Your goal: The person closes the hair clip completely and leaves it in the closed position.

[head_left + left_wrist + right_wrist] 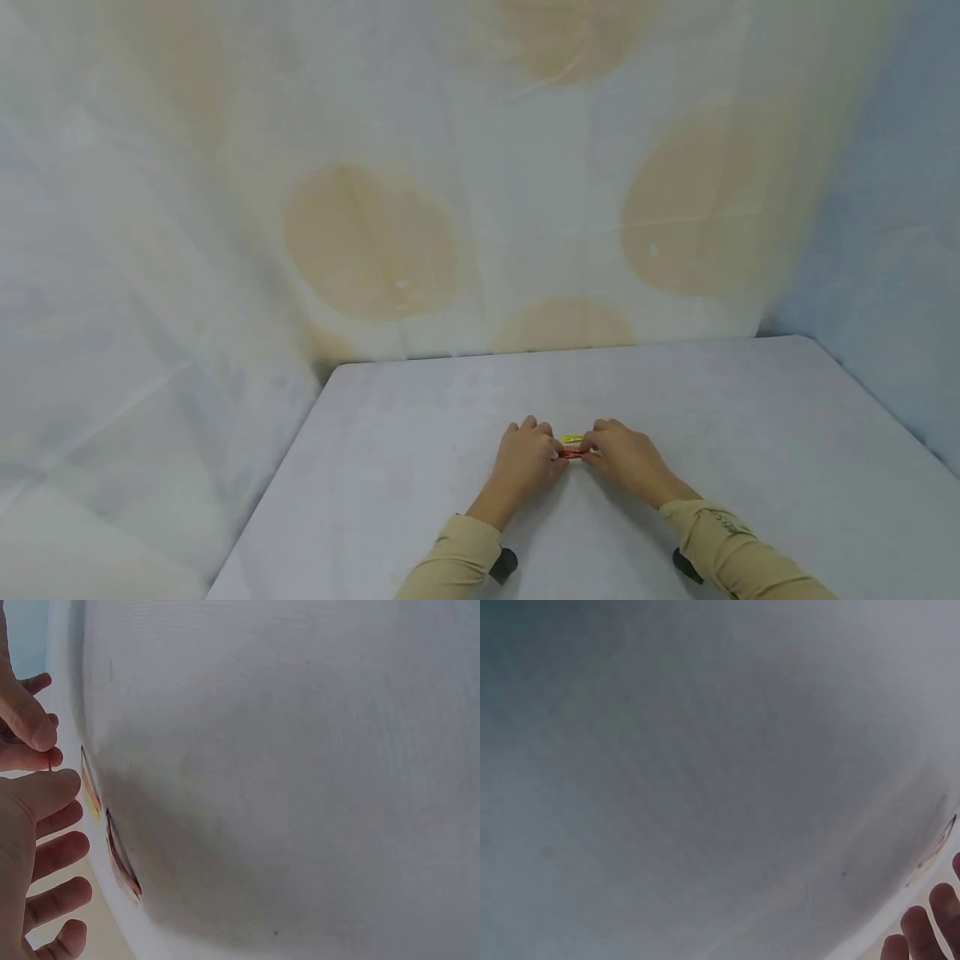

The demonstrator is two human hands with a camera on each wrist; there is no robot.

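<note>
Item: small red piece (572,453), pinched between left hand (527,461) and right hand (628,457); yellow piece (572,438) at its 12 o'clock. Step, judged: joining or parting; next needs a steady pinch.

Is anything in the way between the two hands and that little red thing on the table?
Nothing visible: the left hand and right hand already meet at the small red item, fingers touching it.

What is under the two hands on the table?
Between the left hand and right hand a small red piece and a yellow piece show on the table; the fingers cover the rest.
</note>
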